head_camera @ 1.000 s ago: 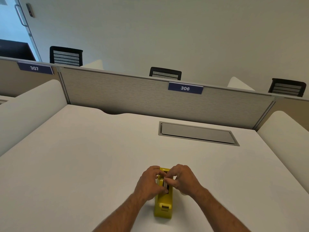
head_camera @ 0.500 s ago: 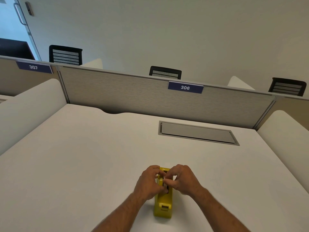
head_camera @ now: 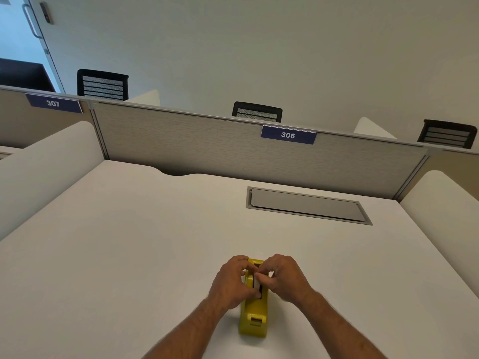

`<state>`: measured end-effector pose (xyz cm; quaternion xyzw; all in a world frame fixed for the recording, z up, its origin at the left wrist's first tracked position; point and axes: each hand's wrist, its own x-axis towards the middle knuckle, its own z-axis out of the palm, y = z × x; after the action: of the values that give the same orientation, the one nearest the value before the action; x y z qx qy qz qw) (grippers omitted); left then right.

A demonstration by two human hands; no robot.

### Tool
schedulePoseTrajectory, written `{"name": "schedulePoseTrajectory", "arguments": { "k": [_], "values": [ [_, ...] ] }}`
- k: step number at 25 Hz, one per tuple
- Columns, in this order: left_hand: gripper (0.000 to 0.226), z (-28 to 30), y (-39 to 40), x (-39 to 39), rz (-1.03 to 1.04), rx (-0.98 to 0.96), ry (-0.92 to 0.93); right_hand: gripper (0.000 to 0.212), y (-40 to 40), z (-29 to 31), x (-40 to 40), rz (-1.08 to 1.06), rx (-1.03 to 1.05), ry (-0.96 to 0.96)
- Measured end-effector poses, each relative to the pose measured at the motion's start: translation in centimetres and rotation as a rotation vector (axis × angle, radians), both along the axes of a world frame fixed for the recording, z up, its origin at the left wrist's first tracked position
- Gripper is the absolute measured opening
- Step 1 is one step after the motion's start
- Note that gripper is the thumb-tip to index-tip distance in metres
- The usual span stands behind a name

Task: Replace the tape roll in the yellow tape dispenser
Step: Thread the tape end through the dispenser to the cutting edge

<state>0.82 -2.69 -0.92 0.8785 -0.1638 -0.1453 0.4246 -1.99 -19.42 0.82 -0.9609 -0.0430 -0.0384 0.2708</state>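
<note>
Basically both hands are on the yellow tape dispenser (head_camera: 253, 316), which sits on the white desk (head_camera: 129, 255) near the front edge, a bit right of centre, cutter end facing the camera. Left hand (head_camera: 230, 282) wraps the dispenser's left side, fingers curled over the top, thumb down by the slot. Right hand (head_camera: 283, 278) comes in from the right, fingers bent, thumb and forefinger pinched at a pale strip in the open top slot. That strip is probably the tape roll (head_camera: 257, 285) or its core, but it is mostly covered by fingers, so hard to say. Neither hand is relaxed; both are curled in a grip around the dispenser's middle. Forearms bare, entering from the bottom of frame.

Farther back, a grey cable hatch (head_camera: 307, 206) is set flush in the desk, well apart from the dispenser. Behind it runs a grey partition (head_camera: 194, 146) with a blue "306" label (head_camera: 288, 135). Black chair backs show over the top of the partition.
</note>
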Motion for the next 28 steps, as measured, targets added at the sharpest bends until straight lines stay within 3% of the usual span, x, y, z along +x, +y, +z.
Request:
{"name": "schedulePoseTrajectory", "arguments": {
  "k": [7, 14, 28],
  "values": [
    [0.055, -0.04, 0.09, 0.11, -0.013, -0.007, -0.005, 0.025, -0.32, 0.1, -0.28, 0.034, 0.006, 0.003],
    [0.058, -0.05, 0.04, 0.02, -0.004, 0.009, -0.005, 0.012, -0.14, 0.0, -0.2, 0.01, 0.007, -0.015],
    [0.058, 0.02, 0.14, -0.06, 0.0, -0.002, 0.008, 0.02, -0.68, 0.07, -0.15, 0.068, 0.001, 0.01]
  ]
}}
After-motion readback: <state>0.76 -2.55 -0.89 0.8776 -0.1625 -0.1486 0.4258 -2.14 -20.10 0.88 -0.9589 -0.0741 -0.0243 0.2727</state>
